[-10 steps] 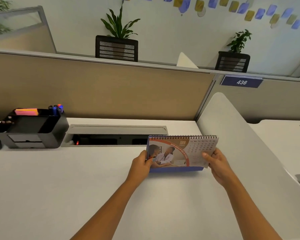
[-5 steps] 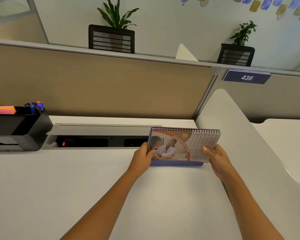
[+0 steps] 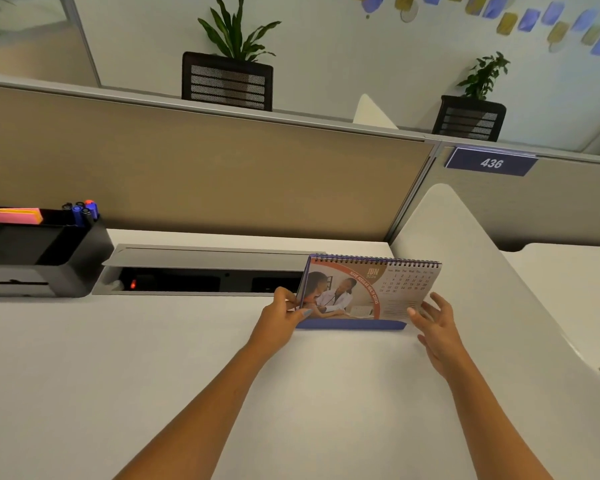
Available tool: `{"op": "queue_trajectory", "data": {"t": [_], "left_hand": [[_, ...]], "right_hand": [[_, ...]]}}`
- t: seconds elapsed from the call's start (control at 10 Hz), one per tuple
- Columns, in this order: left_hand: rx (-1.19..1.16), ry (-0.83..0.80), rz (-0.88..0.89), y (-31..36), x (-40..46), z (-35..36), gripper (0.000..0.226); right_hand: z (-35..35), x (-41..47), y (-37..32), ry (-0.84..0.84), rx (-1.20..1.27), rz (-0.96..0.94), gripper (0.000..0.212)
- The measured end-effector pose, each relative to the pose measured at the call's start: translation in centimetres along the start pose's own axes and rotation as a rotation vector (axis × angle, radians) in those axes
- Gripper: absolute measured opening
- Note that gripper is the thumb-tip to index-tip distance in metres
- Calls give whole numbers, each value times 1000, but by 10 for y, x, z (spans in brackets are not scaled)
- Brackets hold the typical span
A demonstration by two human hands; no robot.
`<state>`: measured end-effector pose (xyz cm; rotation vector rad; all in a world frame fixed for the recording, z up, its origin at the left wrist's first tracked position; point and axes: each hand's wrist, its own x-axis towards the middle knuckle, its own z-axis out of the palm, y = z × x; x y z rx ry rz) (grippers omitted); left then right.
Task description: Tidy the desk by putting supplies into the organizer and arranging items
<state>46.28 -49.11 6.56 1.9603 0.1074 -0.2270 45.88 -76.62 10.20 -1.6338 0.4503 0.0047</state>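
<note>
A spiral-bound desk calendar (image 3: 368,292) with a blue base stands upright on the white desk (image 3: 153,375), in front of the cable tray. My left hand (image 3: 283,317) pinches its lower left corner between thumb and fingers. My right hand (image 3: 435,323) is just off its lower right corner, fingers spread and relaxed, with the thumb tip near the page edge. The black organizer (image 3: 49,258) sits at the far left and holds pink and yellow sticky notes (image 3: 14,215) and several markers (image 3: 82,211).
A grey open cable tray (image 3: 201,271) runs along the desk's back. A tan partition wall (image 3: 205,181) rises behind it, and a white curved divider (image 3: 482,289) bounds the right side. Two potted plants stand on the partition ledge.
My right hand has let go of the calendar's right corner and opened. The calendar now rests on the desk, a little further back than a second ago.
</note>
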Motion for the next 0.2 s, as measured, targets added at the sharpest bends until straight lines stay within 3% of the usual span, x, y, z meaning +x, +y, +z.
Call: {"op": "queue_trajectory", "data": {"t": [0.2], "left_hand": [[19,96,-28,-32,-31,-22,50]], "right_hand": [[11,-34,32,193,-26,-27,73]]}}
